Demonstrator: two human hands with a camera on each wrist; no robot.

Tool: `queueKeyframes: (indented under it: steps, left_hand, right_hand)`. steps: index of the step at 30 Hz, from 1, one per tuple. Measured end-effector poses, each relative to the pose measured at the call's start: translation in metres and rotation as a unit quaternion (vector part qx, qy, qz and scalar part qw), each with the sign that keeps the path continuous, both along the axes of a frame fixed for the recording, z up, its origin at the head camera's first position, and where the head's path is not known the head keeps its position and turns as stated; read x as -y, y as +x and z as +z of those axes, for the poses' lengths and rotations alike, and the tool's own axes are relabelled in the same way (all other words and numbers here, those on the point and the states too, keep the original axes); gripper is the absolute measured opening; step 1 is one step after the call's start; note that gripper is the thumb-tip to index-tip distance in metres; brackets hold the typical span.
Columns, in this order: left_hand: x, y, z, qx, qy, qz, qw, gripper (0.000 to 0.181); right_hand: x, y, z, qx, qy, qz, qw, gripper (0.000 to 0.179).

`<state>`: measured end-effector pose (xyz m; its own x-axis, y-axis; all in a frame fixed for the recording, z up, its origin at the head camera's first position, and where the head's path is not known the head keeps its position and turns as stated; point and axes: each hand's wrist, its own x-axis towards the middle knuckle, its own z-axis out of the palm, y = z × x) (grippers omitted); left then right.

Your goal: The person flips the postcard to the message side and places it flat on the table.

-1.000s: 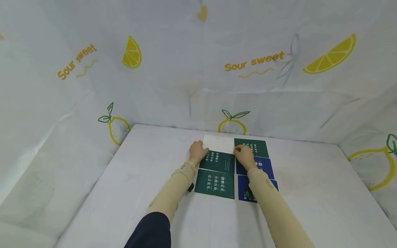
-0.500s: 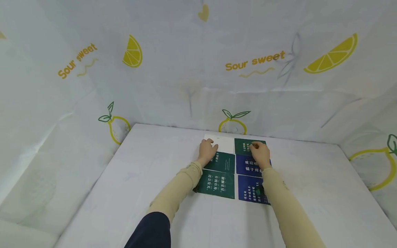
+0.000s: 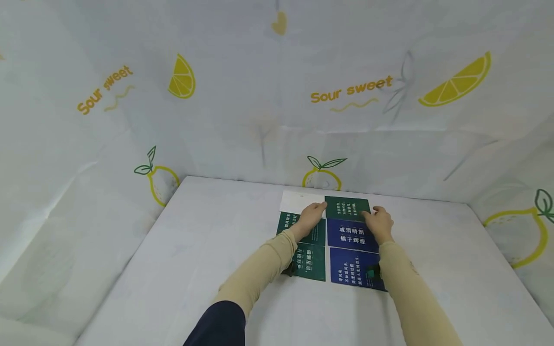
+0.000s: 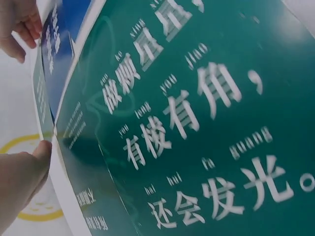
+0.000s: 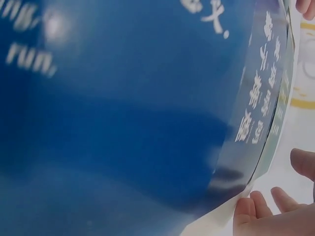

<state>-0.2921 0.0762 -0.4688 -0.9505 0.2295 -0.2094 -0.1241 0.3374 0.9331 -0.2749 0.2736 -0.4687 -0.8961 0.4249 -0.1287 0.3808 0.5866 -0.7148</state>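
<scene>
In the head view, cards lie in two columns on a white table. My left hand (image 3: 309, 220) reaches over the left column, its fingertips at the left edge of the far right green card (image 3: 345, 208). My right hand (image 3: 380, 225) is at that card's right edge, thumb and fingers spread apart. Beyond my left hand lies a white card (image 3: 294, 201). My left hand and forearm partly cover a middle green card (image 3: 319, 236) and a near green card (image 3: 315, 268). Two blue cards, a middle one (image 3: 346, 235) and a near one (image 3: 346, 269), continue the right column.
The white table (image 3: 207, 250) extends to both sides of the cards. A white cloth (image 3: 242, 96) printed with lemons and lettering hangs behind it and along the sides.
My left hand has moved right, from the white card to the far right green card's left edge. My right hand has shifted right to that card's right edge, uncovering its lettering.
</scene>
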Motion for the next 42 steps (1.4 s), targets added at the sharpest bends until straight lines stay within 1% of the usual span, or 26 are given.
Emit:
queueKeyframes:
  steps: [2, 5, 8, 10, 12, 18, 22, 26, 28, 32, 35, 37, 40, 42]
  left_hand:
    - [-0.003, -0.001, 0.000, 0.014, 0.015, -0.008, 0.9998, 0.055]
    - [-0.006, -0.002, -0.001, 0.028, 0.032, -0.029, 0.9987, 0.061]
    - [-0.008, -0.001, -0.001, 0.037, 0.049, -0.051, 0.9968, 0.061]
    - [-0.009, 0.001, -0.001, 0.042, 0.060, -0.060, 0.9955, 0.061]
    - [-0.010, 0.002, -0.001, 0.046, 0.066, -0.062, 0.9948, 0.060]
    - [-0.011, 0.003, -0.005, 0.063, 0.091, -0.054, 0.9923, 0.063]
    - [-0.011, 0.002, -0.004, 0.079, 0.127, -0.053, 0.9873, 0.063]
    - [-0.012, 0.001, -0.003, 0.092, 0.163, -0.053, 0.9809, 0.063]
    - [-0.012, 0.000, -0.002, 0.099, 0.178, -0.049, 0.9777, 0.064]
    - [-0.012, 0.001, 0.002, 0.111, 0.208, -0.031, 0.9713, 0.061]
    - [-0.013, 0.000, 0.003, 0.119, 0.229, -0.010, 0.9660, 0.060]
    - [-0.014, -0.002, 0.004, 0.122, 0.239, 0.006, 0.9633, 0.060]
    - [-0.015, -0.004, 0.005, 0.119, 0.248, 0.024, 0.9612, 0.058]
    - [-0.015, -0.005, 0.006, 0.118, 0.246, 0.031, 0.9615, 0.057]
  right_hand:
    - [-0.002, 0.000, 0.000, 0.004, 0.003, -0.003, 1.0000, 0.057]
    - [-0.005, -0.001, 0.000, 0.001, 0.008, -0.005, 1.0000, 0.057]
    - [-0.007, 0.000, -0.001, -0.007, 0.006, -0.002, 1.0000, 0.056]
    - [-0.009, 0.000, -0.004, -0.009, 0.004, -0.002, 0.9999, 0.055]
    - [-0.009, 0.001, -0.006, -0.011, 0.002, -0.002, 0.9999, 0.054]
    - [-0.010, 0.003, -0.008, -0.011, -0.005, -0.008, 0.9999, 0.053]
    - [-0.012, 0.003, -0.007, 0.001, -0.017, -0.012, 0.9998, 0.053]
    - [-0.014, 0.004, -0.006, 0.010, -0.041, -0.017, 0.9990, 0.053]
    - [-0.014, 0.004, -0.006, 0.010, -0.055, -0.020, 0.9982, 0.052]
    - [-0.014, 0.005, -0.007, 0.012, -0.081, -0.027, 0.9963, 0.051]
    - [-0.014, 0.004, -0.008, 0.007, -0.092, -0.036, 0.9950, 0.050]
    - [-0.013, 0.002, -0.010, 0.000, -0.090, -0.041, 0.9951, 0.048]
    - [-0.012, 0.001, -0.011, -0.007, -0.092, -0.040, 0.9950, 0.050]
    - [-0.010, 0.001, -0.011, -0.011, -0.099, -0.038, 0.9942, 0.054]
